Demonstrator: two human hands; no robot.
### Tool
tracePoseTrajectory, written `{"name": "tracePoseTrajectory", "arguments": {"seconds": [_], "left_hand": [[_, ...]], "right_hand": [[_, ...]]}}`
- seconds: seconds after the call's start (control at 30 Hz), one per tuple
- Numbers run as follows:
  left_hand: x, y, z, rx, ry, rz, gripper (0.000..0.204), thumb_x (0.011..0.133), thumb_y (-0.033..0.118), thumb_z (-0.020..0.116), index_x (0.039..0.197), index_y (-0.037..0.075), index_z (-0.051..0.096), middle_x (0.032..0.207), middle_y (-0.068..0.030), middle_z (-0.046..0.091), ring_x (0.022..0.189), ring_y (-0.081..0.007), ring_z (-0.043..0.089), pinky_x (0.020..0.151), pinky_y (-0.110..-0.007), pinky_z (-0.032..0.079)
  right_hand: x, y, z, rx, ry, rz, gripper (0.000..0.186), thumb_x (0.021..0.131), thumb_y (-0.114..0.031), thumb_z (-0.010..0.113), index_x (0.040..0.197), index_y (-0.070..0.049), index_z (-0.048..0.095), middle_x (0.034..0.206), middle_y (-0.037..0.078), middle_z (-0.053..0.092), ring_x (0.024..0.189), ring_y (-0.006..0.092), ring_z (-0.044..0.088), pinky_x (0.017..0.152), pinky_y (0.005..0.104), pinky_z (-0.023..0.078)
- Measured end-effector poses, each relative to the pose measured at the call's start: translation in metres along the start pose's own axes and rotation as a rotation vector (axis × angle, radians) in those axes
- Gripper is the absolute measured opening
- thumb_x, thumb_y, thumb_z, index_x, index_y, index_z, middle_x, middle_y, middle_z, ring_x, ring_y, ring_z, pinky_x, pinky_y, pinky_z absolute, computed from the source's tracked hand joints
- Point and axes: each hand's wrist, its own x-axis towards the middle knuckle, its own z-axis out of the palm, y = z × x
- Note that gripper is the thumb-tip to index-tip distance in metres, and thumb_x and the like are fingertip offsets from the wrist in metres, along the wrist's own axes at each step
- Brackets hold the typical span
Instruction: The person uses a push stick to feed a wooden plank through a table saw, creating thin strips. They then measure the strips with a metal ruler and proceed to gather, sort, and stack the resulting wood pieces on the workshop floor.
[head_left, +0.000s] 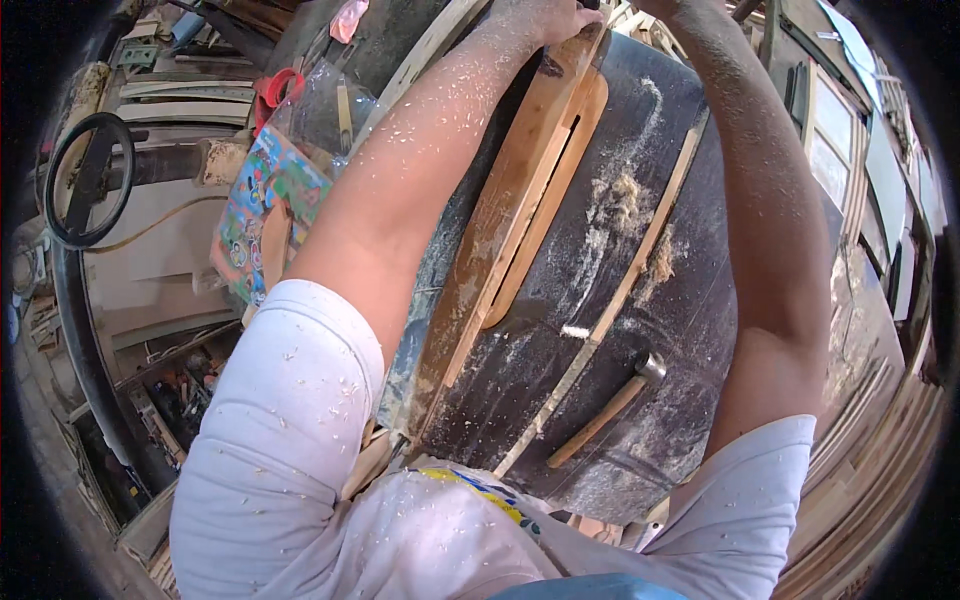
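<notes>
Both arms reach to the upper edge of the head view, flecked with pale shavings. My left hand (555,20) is closed on the far end of a long brown board (510,210). My right hand (665,10) is to its right, cut off by the frame, its fingers hidden. Against the board lies a flat wooden piece with a long slot (580,120). On the dark, dusty worktop (500,380) are a thin batten (650,240), wood shavings (625,200) and a hammer (610,405) with a wooden handle, head toward the right arm.
Left are a colourful printed sheet (255,200), a red plastic object (275,90), a black ring (85,180) on dark tubing and a bin of tools (185,390). Stacked planks (860,470) and panels (835,130) line the right side; more timber (185,110) is upper left.
</notes>
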Motion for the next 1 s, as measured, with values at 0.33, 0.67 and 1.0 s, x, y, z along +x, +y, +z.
{"name": "tracePoseTrajectory", "arguments": {"seconds": [0.33,0.67,1.0], "left_hand": [[-0.120,-0.011,0.027,-0.303,0.020,0.043,0.076,0.087,0.028,0.066,0.152,0.006,0.034,0.159,-0.0315,0.023,0.132,-0.0492,0.047,0.110,-0.050,0.043],[-0.422,0.014,-0.072,-0.520,0.100,-0.139,0.039,0.085,0.011,0.066,0.121,-0.001,0.060,0.139,-0.0235,0.052,0.131,-0.0387,0.049,0.112,-0.046,0.038],[-0.577,-0.013,-0.128,-0.743,0.016,-0.168,0.022,0.086,0.010,0.064,0.105,-0.001,0.066,0.106,-0.0170,0.069,0.098,-0.0310,0.068,0.087,-0.040,0.053]], "right_hand": [[-0.219,-0.127,-0.007,0.554,-0.192,0.509,0.025,0.097,-0.023,0.059,0.103,0.001,0.059,0.101,0.023,0.062,0.084,0.0392,0.067,0.072,0.0482,0.055],[-0.394,-0.324,-0.044,0.794,-0.265,0.891,0.030,0.090,-0.009,0.060,0.118,0.000,0.061,0.098,0.021,0.061,0.092,0.0392,0.063,0.081,0.0486,0.051],[-0.412,-0.340,-0.043,1.153,-0.111,1.208,0.019,0.093,-0.011,0.063,0.103,0.004,0.065,0.098,0.011,0.069,0.083,0.0216,0.065,0.079,0.0333,0.052]]}}
